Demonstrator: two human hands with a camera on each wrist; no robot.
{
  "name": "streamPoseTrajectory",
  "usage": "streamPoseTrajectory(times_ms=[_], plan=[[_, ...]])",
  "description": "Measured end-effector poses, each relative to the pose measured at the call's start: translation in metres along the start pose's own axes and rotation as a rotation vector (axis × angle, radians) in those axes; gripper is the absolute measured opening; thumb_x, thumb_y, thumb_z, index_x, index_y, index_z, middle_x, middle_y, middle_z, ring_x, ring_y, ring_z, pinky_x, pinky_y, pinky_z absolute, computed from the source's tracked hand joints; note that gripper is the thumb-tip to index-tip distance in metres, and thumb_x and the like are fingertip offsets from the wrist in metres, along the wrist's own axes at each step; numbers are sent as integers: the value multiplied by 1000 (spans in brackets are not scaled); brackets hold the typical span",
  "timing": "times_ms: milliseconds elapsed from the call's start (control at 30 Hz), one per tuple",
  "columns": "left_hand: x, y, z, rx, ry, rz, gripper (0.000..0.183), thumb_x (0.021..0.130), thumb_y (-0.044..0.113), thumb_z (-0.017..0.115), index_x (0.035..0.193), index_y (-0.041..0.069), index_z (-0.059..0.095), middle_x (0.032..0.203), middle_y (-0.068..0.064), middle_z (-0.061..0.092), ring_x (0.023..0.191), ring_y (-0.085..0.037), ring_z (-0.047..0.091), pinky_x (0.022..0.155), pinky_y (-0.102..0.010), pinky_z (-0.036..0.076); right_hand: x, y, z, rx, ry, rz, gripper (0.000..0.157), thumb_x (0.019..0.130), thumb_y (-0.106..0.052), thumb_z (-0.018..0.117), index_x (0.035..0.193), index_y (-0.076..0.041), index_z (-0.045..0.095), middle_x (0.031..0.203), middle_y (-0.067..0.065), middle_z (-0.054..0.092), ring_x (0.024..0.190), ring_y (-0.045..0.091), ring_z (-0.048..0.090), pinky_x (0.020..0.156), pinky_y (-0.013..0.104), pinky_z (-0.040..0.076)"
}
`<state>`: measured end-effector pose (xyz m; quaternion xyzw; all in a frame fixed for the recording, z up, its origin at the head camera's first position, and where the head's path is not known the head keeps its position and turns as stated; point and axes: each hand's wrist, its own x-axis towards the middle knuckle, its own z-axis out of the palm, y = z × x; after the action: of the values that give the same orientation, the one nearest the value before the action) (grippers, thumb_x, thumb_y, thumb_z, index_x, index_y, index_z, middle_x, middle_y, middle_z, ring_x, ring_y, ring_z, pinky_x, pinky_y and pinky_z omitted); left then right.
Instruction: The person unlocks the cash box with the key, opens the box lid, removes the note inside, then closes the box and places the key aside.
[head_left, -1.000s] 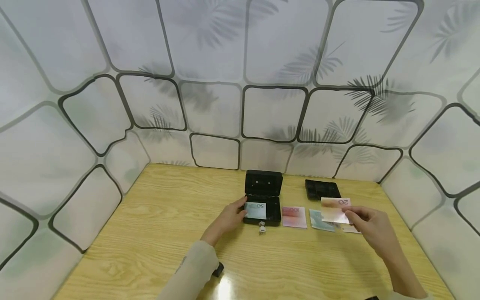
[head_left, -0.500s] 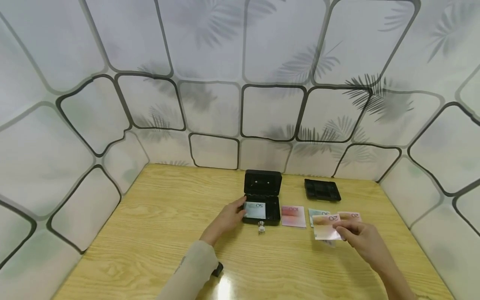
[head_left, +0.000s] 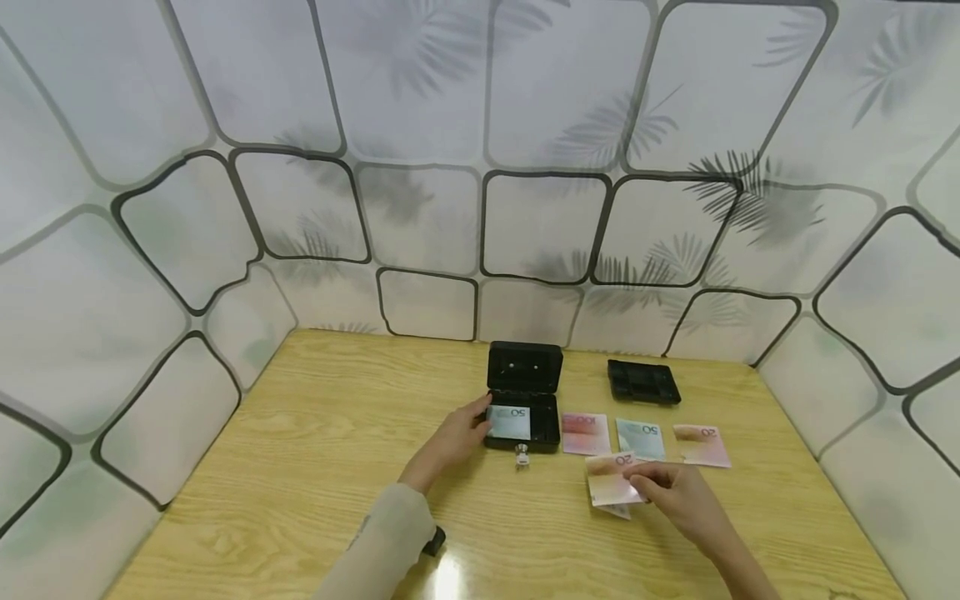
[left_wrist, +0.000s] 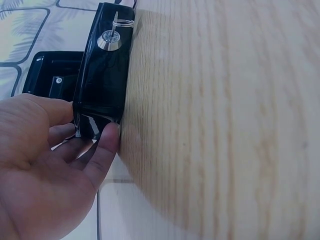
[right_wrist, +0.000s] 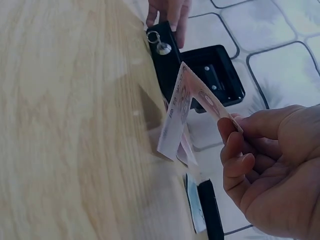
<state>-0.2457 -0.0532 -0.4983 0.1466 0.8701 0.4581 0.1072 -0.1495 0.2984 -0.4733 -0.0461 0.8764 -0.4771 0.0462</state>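
A small black cash box (head_left: 545,421) stands with its lid raised. In its left part lies a green 50 banknote (head_left: 509,422). My left hand (head_left: 455,432) grips the box's left end; in the left wrist view, the thumb and fingers (left_wrist: 106,145) close about that end wall. Between thumb and fingertips, my right hand (head_left: 678,500) pinches a folded 20 banknote (head_left: 609,478), held above the table in front of the other notes. The right wrist view shows this banknote (right_wrist: 175,117) hanging as a half-open V. A key with a ring (left_wrist: 122,23) sits in the box's lock.
Right of the box lie a pink 100 banknote (head_left: 585,434), a green 50 banknote (head_left: 641,439) and another 20 banknote (head_left: 702,446). Behind them is a black compartment tray (head_left: 643,382). A patterned wall (head_left: 435,304) closes off the table's (head_left: 337,400) back edge.
My right hand has carried the 20 banknote left and toward the front, past the notes on the table, which are now uncovered. The left hand stays at the box.
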Motion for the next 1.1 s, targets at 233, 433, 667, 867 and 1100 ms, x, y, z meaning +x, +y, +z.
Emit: streamPoseTrajectory(times_ms=[233, 433, 667, 867, 1100], plan=[[-1, 0, 0, -1, 3, 1, 55, 108, 8, 53, 159, 0, 35, 163, -20, 35, 149, -36, 33, 116, -50, 37, 4, -1, 16, 28, -11, 21, 18, 99, -10, 70, 107, 4, 78, 104, 13, 76, 69, 6, 54, 60, 24, 48], [-2, 1, 0, -3, -1, -8, 56, 108, 8, 53, 160, 0, 35, 163, -20, 34, 144, -32, 41, 98, -44, 44, 9, 4, 27, 20, -21, -18, 16, 98, -7, 70, 105, 6, 78, 103, 15, 77, 72, 4, 58, 61, 23, 51], [-1, 0, 0, 7, 1, 1, 55, 108, 8, 54, 159, 0, 35, 163, -21, 35, 144, -33, 41, 97, -44, 45, 11, 3, 41, -71, 25, 44, 10, 96, -3, 71, 99, -2, 81, 99, 8, 77, 76, 8, 60, 65, 23, 51], [-1, -1, 0, 10, -3, 12, 56, 108, 8, 53, 159, 0, 35, 163, -21, 35, 144, -33, 42, 95, -43, 45, 10, 2, 47, -155, 43, 33, 8, 94, -1, 73, 96, -4, 80, 93, 4, 76, 78, 9, 61, 66, 24, 52], [-1, -1, 0, -2, -6, 4, 56, 108, 9, 53, 160, 0, 34, 163, -20, 34, 148, -35, 36, 96, -43, 45, 8, -1, 52, -224, 59, 43, 8, 91, 0, 74, 94, -6, 79, 86, -1, 73, 73, 10, 56, 63, 25, 50]])
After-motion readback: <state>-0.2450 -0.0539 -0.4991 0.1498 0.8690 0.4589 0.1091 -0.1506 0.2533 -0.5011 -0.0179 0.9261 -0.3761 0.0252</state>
